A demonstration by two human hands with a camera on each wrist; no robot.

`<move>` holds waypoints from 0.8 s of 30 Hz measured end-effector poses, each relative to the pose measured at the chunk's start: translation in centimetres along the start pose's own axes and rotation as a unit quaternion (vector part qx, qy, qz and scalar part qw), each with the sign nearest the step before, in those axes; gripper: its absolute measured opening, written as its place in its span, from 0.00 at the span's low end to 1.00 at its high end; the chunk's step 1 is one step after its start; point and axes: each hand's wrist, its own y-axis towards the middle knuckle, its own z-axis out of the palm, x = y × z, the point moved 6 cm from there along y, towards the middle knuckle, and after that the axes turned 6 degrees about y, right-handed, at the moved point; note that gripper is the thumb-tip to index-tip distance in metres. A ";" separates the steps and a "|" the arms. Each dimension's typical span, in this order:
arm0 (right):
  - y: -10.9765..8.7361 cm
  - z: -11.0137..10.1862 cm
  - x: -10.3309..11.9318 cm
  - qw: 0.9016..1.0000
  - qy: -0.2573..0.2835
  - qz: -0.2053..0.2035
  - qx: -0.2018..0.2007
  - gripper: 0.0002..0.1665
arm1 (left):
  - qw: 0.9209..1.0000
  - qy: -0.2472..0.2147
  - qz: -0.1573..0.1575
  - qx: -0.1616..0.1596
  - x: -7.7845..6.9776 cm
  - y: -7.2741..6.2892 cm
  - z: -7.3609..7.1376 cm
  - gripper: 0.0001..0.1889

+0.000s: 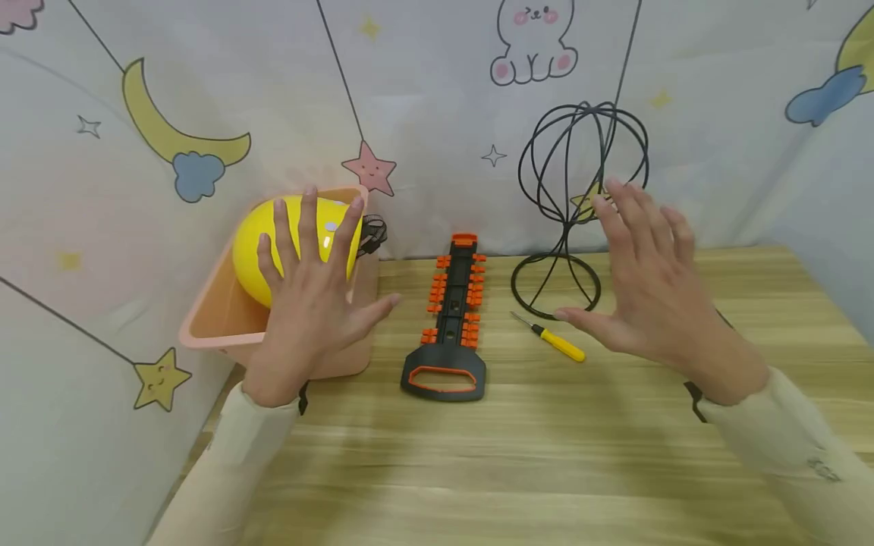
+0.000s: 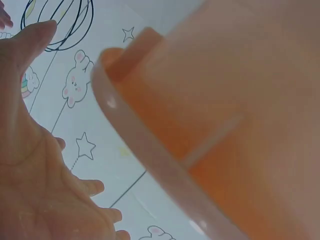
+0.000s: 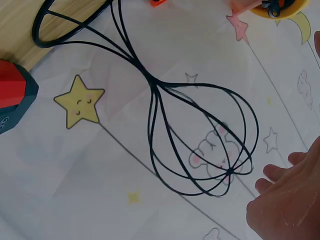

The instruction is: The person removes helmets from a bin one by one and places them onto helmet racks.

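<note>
My left hand (image 1: 307, 303), fingers spread, is raised over a pink plastic bin (image 1: 205, 340) and holds nothing. Inside the bin sits a yellow helmet (image 1: 251, 254) with a black strap (image 1: 372, 233) hanging over the side. Fingers apart and also holding nothing, my right hand (image 1: 655, 296) is up beside a black wire stand (image 1: 566, 224) with a balloon-shaped cage top and a ring base. Below the stand's base lies a yellow-handled screwdriver (image 1: 563, 346). A black rack with orange clips (image 1: 451, 303) and a looped handle lies between the hands.
The wooden table (image 1: 464, 462) backs onto a pale cloth (image 1: 437, 114) printed with stars, moons and animals. In the right wrist view, a red and dark green object (image 3: 15, 92) shows at the left edge; my right hand hides that area in the head view.
</note>
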 end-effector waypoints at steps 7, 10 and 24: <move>1.1 1.0 0.8 1.000 0.022 -0.002 0.000 0.69 | 1.000 0.000 -0.001 -0.022 0.9 -0.4 -0.2 0.65; 1.6 1.7 1.2 0.999 0.037 -0.009 0.000 0.69 | 1.000 0.000 -0.004 -0.021 1.3 -0.6 -0.2 0.64; 6.0 6.1 3.2 0.994 0.109 -0.015 0.026 0.69 | 0.998 -0.016 -0.063 -0.025 6.0 0.0 -0.3 0.58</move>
